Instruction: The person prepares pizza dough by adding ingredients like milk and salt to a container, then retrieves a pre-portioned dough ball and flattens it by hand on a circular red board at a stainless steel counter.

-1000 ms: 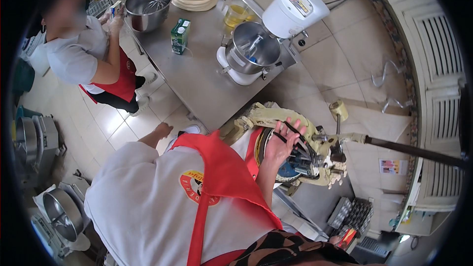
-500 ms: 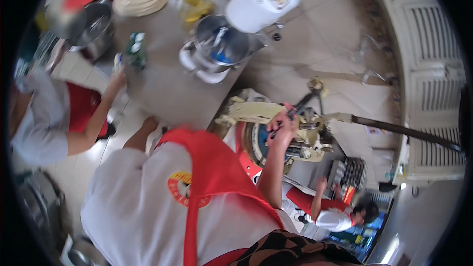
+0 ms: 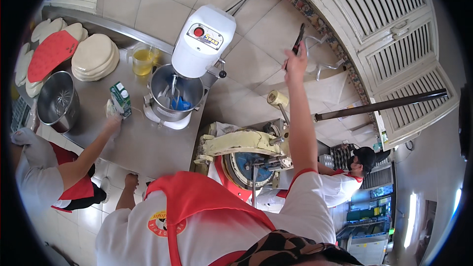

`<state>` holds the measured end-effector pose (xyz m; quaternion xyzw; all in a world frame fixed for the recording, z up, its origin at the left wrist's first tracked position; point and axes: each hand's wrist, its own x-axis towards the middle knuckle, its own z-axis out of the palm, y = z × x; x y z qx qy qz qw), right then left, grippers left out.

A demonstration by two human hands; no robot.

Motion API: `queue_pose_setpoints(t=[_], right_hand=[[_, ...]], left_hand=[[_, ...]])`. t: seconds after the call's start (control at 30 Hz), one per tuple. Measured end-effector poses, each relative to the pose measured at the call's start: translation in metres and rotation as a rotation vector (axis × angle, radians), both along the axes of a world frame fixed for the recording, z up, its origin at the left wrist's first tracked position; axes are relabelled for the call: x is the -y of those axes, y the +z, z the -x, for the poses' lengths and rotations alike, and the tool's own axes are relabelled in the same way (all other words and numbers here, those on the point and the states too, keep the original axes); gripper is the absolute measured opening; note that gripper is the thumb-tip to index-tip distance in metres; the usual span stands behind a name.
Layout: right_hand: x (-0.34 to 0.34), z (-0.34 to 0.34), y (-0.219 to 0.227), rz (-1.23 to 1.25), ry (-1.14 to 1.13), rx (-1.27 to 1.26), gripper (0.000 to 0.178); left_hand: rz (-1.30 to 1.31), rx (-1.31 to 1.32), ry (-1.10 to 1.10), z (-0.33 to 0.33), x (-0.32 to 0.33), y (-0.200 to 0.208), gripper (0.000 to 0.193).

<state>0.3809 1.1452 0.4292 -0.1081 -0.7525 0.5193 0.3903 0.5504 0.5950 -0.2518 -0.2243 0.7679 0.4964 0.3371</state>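
My right hand (image 3: 295,63) is raised at the end of my outstretched arm, above the cream-painted machine. It is closed on a slim black tool (image 3: 299,39) with a touch of red; its exact kind does not show. Below the arm, the machine has a thick cream arm (image 3: 244,143), a round blue part (image 3: 249,168), metal rods and a long dark lever (image 3: 382,106). My left hand (image 3: 131,181) hangs low by the steel table's near edge, fingers curled in and nothing visible in them.
On the steel table (image 3: 160,155) stand a white mixer (image 3: 204,39) with a metal bowl, a jug of yellow liquid (image 3: 143,61), stacked dough discs (image 3: 96,58), and a steel pot (image 3: 58,101). A co-worker (image 3: 74,172) at left touches a green carton (image 3: 120,99). Another person (image 3: 340,180) works at right.
My right hand has moved up from the cream machine toward the tiled wall, taking the black tool with it. The co-worker's hand is now at the green carton. The whole view has shifted.
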Motion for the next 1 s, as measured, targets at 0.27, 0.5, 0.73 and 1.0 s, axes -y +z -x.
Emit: queue_pose_setpoints(t=[0.27, 0.5, 0.73, 1.0], right_hand=[[-0.072, 0.105, 0.053, -0.258, -0.115, -0.037, 0.080], [-0.102, 0.127, 0.016, -0.366, -0.207, -0.051, 0.083], [-0.106, 0.146, 0.016, -0.596, -0.238, -0.018, 0.096], [-0.026, 0.099, -0.047, -0.460, -0.059, 0.167, 0.092]], left_hand=[[-0.070, 0.169, 0.236, -0.036, 0.020, 0.006, 0.020], [0.027, 0.270, 0.200, -0.074, 0.057, -0.046, 0.021], [0.269, -0.245, -0.204, -0.066, 0.047, -0.051, 0.021], [0.243, -0.407, 0.182, -0.023, 0.056, -0.077, 0.021]])
